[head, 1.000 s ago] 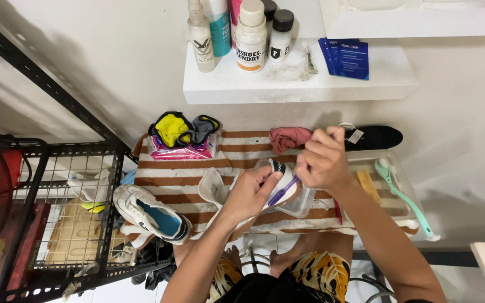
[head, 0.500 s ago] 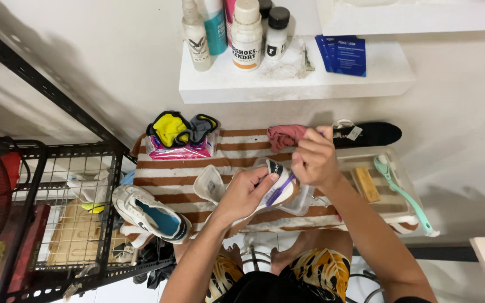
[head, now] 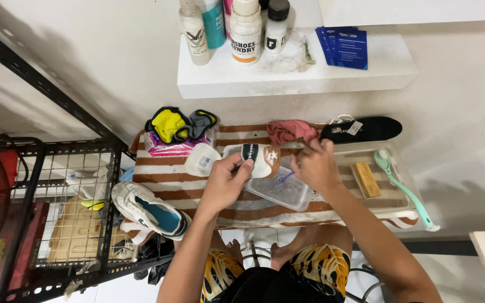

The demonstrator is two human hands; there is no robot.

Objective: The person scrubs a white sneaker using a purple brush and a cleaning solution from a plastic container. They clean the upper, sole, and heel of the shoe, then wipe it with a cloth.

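Note:
My left hand (head: 227, 180) grips a white sneaker (head: 256, 159) by its heel, with the black and brown heel patch turned up. My right hand (head: 314, 167) is closed around a small purple brush (head: 283, 178) whose tip points at the shoe, just right of it. Under both hands lies a clear plastic tub (head: 282, 192) on a brown and white striped towel (head: 158, 179). The second white sneaker (head: 150, 209), with a blue lining, rests on its side at the towel's left edge.
A white lid (head: 202, 159), a pink cloth (head: 290, 131), yellow and grey gloves (head: 182, 123) and a black insole (head: 366, 129) lie at the back. At right a clear tray (head: 366, 158) holds a wooden brush (head: 365, 179) and a teal brush (head: 402, 188). Bottles (head: 245, 28) line a shelf; a wire rack (head: 51, 219) stands left.
The shoe has been turned from sole and side facing up to heel facing up and shifted toward the back. My right hand dropped lower, beside the shoe, with the brush.

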